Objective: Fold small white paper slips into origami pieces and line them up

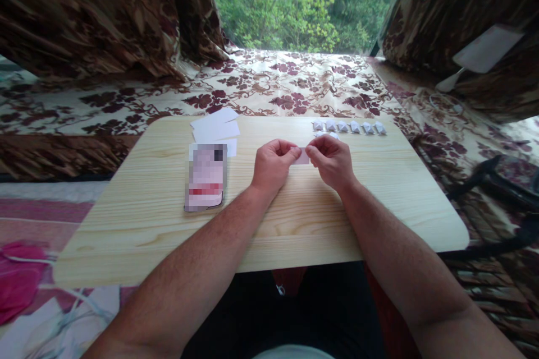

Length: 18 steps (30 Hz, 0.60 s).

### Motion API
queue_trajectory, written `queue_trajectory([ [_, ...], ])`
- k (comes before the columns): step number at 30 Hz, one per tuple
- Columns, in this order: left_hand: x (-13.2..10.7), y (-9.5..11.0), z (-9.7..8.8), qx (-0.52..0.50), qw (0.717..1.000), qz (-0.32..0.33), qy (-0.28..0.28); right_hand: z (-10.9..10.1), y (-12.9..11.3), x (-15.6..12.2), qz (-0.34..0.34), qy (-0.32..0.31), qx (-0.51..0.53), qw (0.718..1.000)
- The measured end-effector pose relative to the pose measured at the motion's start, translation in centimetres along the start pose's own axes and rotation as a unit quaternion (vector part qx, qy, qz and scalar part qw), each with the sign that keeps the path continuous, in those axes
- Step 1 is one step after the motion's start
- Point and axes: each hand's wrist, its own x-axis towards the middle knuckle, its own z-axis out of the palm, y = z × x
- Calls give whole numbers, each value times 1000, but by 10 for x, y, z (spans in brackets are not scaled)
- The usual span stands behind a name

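– When trying to name the step, where to look first?

– At the small paper slip (pixel 302 156), just past the middle of the tabletop (pixel 286 230); impossible to tell from here whether resting or lifted.

– And how to describe the grip?

– As grasping the slip from both sides: pinched between thumb and fingers by the left hand (pixel 273 165) at one end, likewise by the right hand (pixel 332 164) at the other.

– Then how to read the step?

– Probably as folding, judging by the small folded white paper pieces (pixel 355 127) lined up near the far edge, with a second row partly hidden behind the right hand. Hard to make out any crease in the slip itself.

– And for the next move?

– Seemingly a call for care: line up the edges, press firmly, hold both pinches. Leave the loose white paper sheets (pixel 217 128) beside the smartphone (pixel 206 178) alone for now.
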Motion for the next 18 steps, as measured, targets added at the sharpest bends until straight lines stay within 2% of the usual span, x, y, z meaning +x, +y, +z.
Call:
queue_trajectory([
  [11, 2, -6, 2, -83, 996, -41, 15, 0, 6, -1, -15, 8, -13, 1000],
  [18, 2, -4, 3, -101, 993, -61, 17, 1, 6, -1, -13, 12, -9, 1000],
])
